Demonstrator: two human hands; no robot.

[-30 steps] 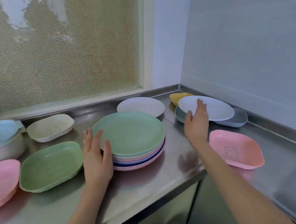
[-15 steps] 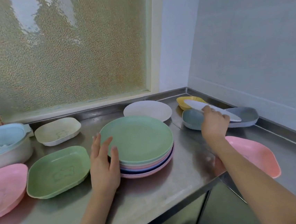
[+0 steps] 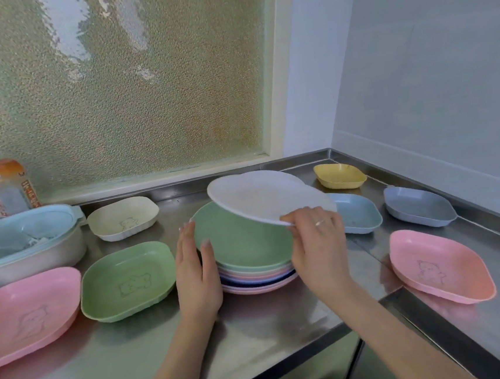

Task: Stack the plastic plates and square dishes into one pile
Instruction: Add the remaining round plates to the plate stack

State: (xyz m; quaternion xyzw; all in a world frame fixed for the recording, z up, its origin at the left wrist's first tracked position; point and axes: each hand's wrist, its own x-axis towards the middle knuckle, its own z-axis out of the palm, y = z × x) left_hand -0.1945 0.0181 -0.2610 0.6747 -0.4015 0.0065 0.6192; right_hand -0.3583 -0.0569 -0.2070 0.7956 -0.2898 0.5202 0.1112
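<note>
A pile of round plates (image 3: 257,275) stands mid-counter, a green plate (image 3: 241,239) on top. My right hand (image 3: 318,244) grips the near rim of a white round plate (image 3: 261,197) and holds it tilted just above the pile. My left hand (image 3: 195,271) rests flat against the pile's left side, fingers apart. Square dishes lie around: green (image 3: 127,280), pink (image 3: 25,314) at the left, cream (image 3: 123,218), yellow (image 3: 339,175), light blue (image 3: 358,212), grey-blue (image 3: 418,209), pink (image 3: 439,265) at the right.
A white tub with a blue lid (image 3: 25,244) and a bottle (image 3: 3,182) stand at the far left. The steel counter (image 3: 256,326) ends in a front edge near me and turns along the right wall. A frosted window sits behind.
My right hand picked the white plate up off the blue dishes at the right and carried it left over the pile. My left hand stayed at the pile's side.
</note>
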